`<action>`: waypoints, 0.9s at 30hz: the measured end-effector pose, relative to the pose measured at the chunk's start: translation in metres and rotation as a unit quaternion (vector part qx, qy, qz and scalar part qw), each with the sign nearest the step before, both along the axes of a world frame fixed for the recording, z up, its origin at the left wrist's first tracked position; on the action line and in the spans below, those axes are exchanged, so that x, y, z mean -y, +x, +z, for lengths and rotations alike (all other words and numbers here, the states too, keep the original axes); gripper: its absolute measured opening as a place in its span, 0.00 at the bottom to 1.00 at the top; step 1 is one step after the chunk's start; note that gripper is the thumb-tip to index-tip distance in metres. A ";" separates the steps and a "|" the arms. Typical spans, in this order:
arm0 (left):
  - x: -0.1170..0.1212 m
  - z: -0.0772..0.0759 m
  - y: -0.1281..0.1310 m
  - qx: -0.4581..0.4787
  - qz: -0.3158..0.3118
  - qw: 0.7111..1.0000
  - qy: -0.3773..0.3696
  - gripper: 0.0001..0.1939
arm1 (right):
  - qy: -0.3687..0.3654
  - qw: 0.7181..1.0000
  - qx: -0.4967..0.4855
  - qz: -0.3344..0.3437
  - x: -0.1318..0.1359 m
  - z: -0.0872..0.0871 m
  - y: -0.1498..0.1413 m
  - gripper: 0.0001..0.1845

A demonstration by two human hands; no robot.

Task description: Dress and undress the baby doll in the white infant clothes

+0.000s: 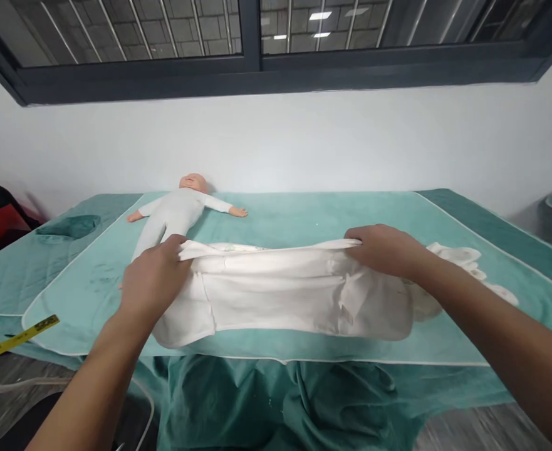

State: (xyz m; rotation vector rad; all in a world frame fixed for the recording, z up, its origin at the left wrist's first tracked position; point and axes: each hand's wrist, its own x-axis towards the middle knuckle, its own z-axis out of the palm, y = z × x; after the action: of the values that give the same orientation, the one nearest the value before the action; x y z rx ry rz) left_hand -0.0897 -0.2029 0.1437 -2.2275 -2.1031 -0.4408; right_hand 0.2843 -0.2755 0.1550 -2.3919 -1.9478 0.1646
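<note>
A white cloth piece [276,291], with stitched seams like a folded baby garment, is stretched taut between my two hands above the bed. My left hand [156,272] is closed on its upper left corner. At the upper right corner, my right hand [381,250] pinches the same edge. The lower part of the cloth hangs down with rounded ends. Behind my left hand lies a baby doll [177,210] on its back, in a white bodysuit, arms spread. Its lower legs are partly hidden by my hand and the cloth.
A green bed cover [304,219] spreads under everything, with a face hole [69,227] at the left. Small white cloth items [458,254] lie beyond my right forearm. A yellow strip [17,339] juts in at left. A wall and barred window stand behind.
</note>
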 end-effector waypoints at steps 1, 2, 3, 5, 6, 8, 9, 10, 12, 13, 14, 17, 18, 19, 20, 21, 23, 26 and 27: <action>-0.007 -0.004 0.004 -0.002 -0.004 1.000 -0.012 0.15 | -0.001 1.000 0.012 -0.005 -0.007 -0.003 -0.002 0.08; -0.014 -0.009 0.010 0.006 -0.008 1.000 -0.013 0.15 | 0.007 1.000 0.026 -0.013 -0.014 -0.008 -0.005 0.09; -0.019 -0.016 0.017 0.022 -0.010 1.000 -0.004 0.15 | 0.024 0.999 0.042 -0.019 -0.019 -0.014 -0.011 0.10; -0.026 -0.036 0.032 0.047 -0.041 0.998 0.027 0.17 | 0.080 0.994 0.078 -0.003 -0.027 -0.032 -0.026 0.14; -0.026 -0.048 0.041 0.038 -0.070 0.995 0.054 0.18 | 0.116 0.989 0.092 0.023 -0.029 -0.044 -0.036 0.15; -0.022 -0.074 0.058 0.046 -0.130 0.987 0.080 0.18 | 0.162 0.978 0.088 0.098 -0.030 -0.070 -0.056 0.18; -0.020 -0.087 0.066 0.062 -0.178 0.979 0.072 0.17 | 0.162 0.974 0.065 0.142 -0.029 -0.083 -0.066 0.19; -0.018 -0.099 0.073 0.083 -0.221 0.971 0.044 0.18 | 0.155 0.972 0.034 0.174 -0.029 -0.095 -0.075 0.19; -0.016 -0.120 0.086 0.126 -0.254 0.959 -0.020 0.18 | 0.129 0.971 -0.033 0.200 -0.032 -0.114 -0.089 0.18; -0.017 -0.127 0.091 0.140 -0.252 0.957 -0.043 0.18 | 0.117 0.972 -0.058 0.195 -0.035 -0.121 -0.094 0.17; -0.020 -0.133 0.095 0.149 -0.241 0.957 -0.057 0.18 | 0.108 0.974 -0.075 0.182 -0.039 -0.125 -0.097 0.17; -0.032 -0.139 0.107 0.143 -0.217 0.963 -0.066 0.17 | 0.093 0.983 -0.077 0.137 -0.057 -0.131 -0.098 0.17; -0.037 -0.140 0.111 0.135 -0.212 0.965 -0.071 0.17 | 0.091 0.985 -0.070 0.126 -0.063 -0.132 -0.097 0.17; -0.041 -0.140 0.114 0.128 -0.209 0.966 -0.077 0.16 | 0.089 0.987 -0.064 0.118 -0.068 -0.133 -0.096 0.16; -0.044 -0.140 0.116 0.123 -0.208 0.967 -0.083 0.17 | 0.089 0.988 -0.059 0.112 -0.072 -0.135 -0.095 0.16; -0.047 -0.141 0.118 0.122 -0.207 0.967 -0.084 0.18 | 0.089 0.988 -0.056 0.109 -0.075 -0.138 -0.095 0.17; -0.051 -0.145 0.119 0.136 -0.203 0.967 -0.075 0.21 | 0.098 0.989 -0.049 0.102 -0.077 -0.145 -0.094 0.19; -0.053 -0.152 0.118 0.157 -0.200 0.966 -0.050 0.27 | 0.119 0.989 -0.043 0.083 -0.075 -0.153 -0.094 0.22; -0.054 -0.153 0.116 0.157 -0.199 0.966 -0.041 0.28 | 0.120 0.989 -0.043 0.073 -0.075 -0.155 -0.093 0.23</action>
State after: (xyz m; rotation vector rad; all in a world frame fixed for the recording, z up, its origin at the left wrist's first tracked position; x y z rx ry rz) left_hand 0.0267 -0.1487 -0.0091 -2.8011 -1.8115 -0.7869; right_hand 0.1914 -0.2009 0.0000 -2.0597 -1.9777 0.0349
